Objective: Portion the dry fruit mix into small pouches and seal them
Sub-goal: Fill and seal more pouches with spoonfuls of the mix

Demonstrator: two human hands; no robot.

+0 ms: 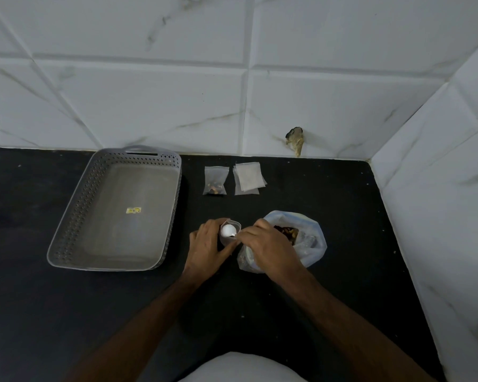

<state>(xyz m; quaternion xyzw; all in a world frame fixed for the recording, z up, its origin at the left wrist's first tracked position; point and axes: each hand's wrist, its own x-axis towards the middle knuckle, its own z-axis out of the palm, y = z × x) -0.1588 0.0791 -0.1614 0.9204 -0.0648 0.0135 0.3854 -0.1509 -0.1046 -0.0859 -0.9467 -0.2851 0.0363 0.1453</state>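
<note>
Black worktop: your left hand [209,245] grips 1 limp, slippery pouch [230,232] by its rim; right-hand [271,248] fingers pinch the light spoon [228,231].

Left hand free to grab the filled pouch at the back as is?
Probably not yet: the left hand is holding the open pouch while the right hand spoons into it. The path to the filled pouch looks unobstructed.

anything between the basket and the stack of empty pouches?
Yes, in the head view: one filled pouch lies on the counter between the basket and the empty pouches, touching neither.
</note>
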